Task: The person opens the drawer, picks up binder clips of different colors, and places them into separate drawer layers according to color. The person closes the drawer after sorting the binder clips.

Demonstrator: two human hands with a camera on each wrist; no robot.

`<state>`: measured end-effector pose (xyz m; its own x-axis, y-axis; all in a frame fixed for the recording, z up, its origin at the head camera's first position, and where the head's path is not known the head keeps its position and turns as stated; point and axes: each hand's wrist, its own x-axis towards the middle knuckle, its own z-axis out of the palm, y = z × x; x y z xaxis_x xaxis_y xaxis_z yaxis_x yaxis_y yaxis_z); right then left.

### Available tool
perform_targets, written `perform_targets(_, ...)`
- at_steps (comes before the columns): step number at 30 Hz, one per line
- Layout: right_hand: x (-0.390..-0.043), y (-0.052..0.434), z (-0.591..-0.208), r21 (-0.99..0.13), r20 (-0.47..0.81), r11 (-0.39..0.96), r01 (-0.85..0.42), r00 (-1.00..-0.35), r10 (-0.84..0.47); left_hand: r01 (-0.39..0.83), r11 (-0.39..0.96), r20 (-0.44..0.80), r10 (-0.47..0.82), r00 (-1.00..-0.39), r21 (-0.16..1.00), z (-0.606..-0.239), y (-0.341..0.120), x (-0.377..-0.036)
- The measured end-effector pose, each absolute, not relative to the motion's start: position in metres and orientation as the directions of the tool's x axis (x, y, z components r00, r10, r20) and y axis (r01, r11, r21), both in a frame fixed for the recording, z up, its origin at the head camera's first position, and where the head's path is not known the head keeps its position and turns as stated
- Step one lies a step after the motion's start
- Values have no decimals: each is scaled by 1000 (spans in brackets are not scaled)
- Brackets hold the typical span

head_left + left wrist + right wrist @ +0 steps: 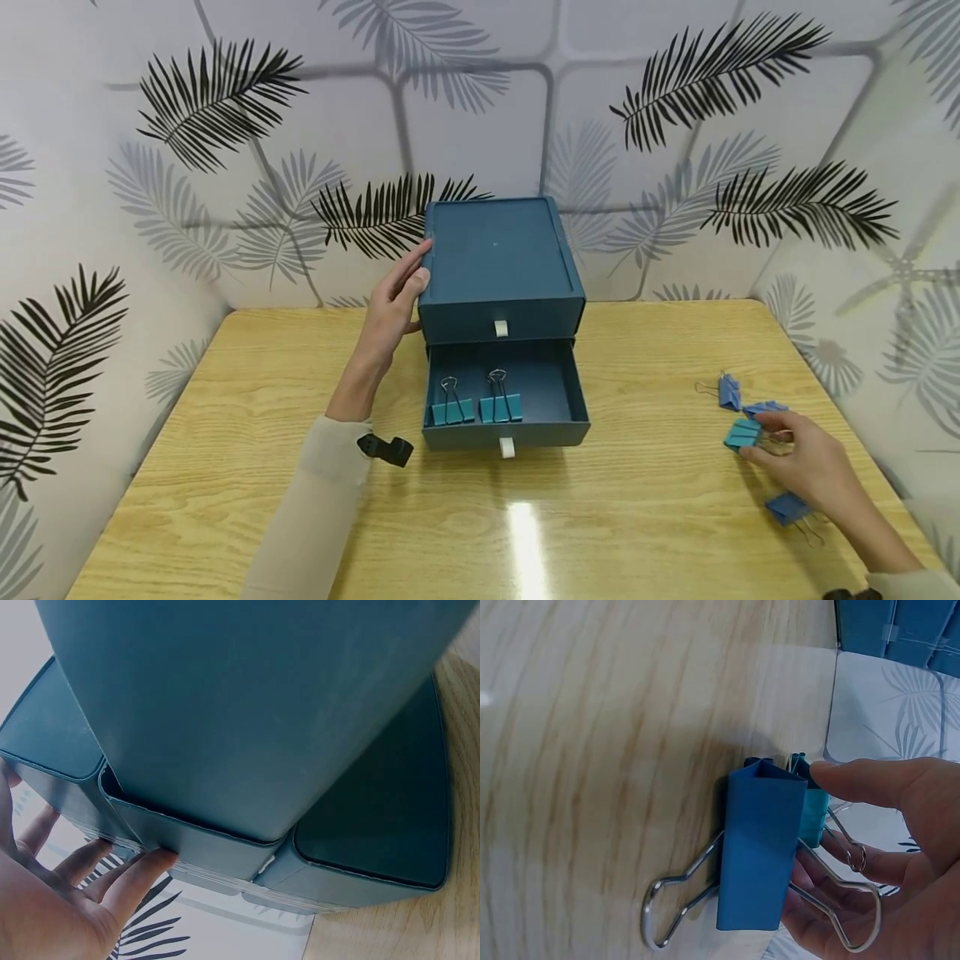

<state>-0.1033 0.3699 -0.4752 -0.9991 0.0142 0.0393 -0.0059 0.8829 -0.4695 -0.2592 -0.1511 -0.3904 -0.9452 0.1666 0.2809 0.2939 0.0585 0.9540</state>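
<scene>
Wood-grain tabletop (637, 517) is glossy. Matte teal plastic drawer box (501, 258) has its lower drawer (506, 400) open with two binder clips (476, 407) inside. I'd say three remain on the right. My left hand (393, 308) rests flat against the box; right hand (806, 467) pinches a teal clip (742, 434).

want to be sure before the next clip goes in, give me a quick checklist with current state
1. Lower drawer pulled open: ok.
2. Free room in the drawer beside the two clips in it: ok.
3. Left hand resting on the organizer side to steady it: ok.
4. Right hand pinching the teal clip: ok.
5. Only one clip held: cannot tell, a blue clip lies against the fingers.
6. Table path to the drawer unobstructed: ok.
</scene>
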Motion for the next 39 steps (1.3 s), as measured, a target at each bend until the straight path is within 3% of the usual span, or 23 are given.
perform_targets(24,-101,360,-475,-462,98,886,-33,-995,14,290,53,277,171,-945,956,-392,-152,-258)
perform_targets(39,-93,336,-449,-563,176,824,-57,-983,53,301,51,289,174,-942,952,-392,-151,-258)
